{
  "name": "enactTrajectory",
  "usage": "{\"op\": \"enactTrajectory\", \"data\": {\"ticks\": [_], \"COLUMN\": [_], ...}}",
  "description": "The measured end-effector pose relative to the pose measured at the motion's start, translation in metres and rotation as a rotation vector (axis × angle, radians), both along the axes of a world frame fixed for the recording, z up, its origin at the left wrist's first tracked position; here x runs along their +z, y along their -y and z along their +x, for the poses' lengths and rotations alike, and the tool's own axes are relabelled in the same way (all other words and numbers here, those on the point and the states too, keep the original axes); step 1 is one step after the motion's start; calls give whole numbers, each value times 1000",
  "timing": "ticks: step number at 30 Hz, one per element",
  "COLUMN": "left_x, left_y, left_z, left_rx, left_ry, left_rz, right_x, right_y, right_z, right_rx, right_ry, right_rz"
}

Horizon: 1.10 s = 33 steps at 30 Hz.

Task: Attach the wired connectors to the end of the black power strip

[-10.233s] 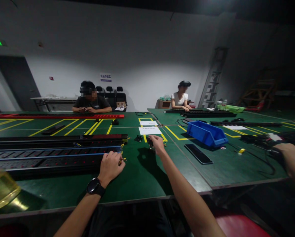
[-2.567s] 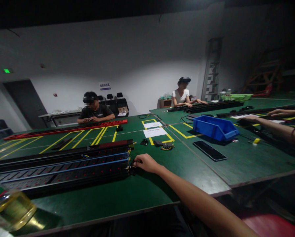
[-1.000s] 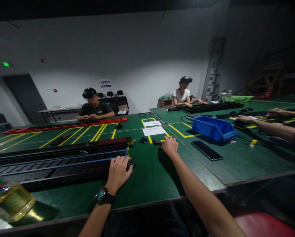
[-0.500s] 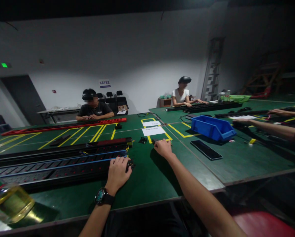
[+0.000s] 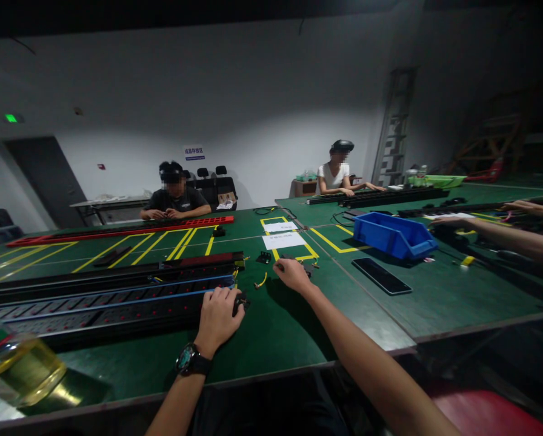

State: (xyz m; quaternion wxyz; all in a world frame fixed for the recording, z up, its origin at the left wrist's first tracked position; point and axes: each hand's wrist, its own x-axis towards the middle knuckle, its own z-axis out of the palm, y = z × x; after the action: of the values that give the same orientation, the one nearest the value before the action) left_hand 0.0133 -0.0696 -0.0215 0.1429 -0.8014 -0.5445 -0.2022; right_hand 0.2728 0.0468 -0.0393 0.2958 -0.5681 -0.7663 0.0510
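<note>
My left hand (image 5: pixel 219 315), with a watch on its wrist, lies over the near right end of a long black rail assembly (image 5: pixel 130 306) with blue strips and red dots. Its fingers and thumb close round a small black end piece (image 5: pixel 241 302). My right hand (image 5: pixel 292 275) is closed just above the table, fingertips curled down; what they hold, if anything, is hidden. A short yellow wire (image 5: pixel 262 281) lies between my hands. Beyond it sits a small black bracket (image 5: pixel 263 258). Dark small parts (image 5: pixel 308 267) show behind my right knuckles.
To the right are a phone (image 5: pixel 381 276) and a blue bin (image 5: pixel 393 236). Paper sheets (image 5: pixel 284 241) lie ahead by yellow tape. A bottle of yellow liquid (image 5: pixel 23 369) stands front left. Two people sit across; another person's hands (image 5: pixel 453 219) work at right.
My right hand has shifted slightly left. A short yellow wire now shows on the table left of it, and dark parts are uncovered on its right. My left hand stays put.
</note>
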Motion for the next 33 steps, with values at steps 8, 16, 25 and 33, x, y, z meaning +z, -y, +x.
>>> {"op": "enactTrajectory", "data": {"ticks": [8,16,25,33], "left_x": [-1,-3,-4,-4], "left_y": [0,-1,-3,-4], "left_z": [1,1,-3,-3], "left_rx": [0,-10,-15,-24], "left_ry": [2,22,9,23], "left_rz": [19,39,47,53], "right_x": [-15,-6,12,16], "right_y": [17,24,5,-12], "right_z": [-47,-48,-15,62], "right_rx": [288,240,-240,-676], "right_ry": [122,190,194,-105], "right_rz": [14,-7,-19,-169]}}
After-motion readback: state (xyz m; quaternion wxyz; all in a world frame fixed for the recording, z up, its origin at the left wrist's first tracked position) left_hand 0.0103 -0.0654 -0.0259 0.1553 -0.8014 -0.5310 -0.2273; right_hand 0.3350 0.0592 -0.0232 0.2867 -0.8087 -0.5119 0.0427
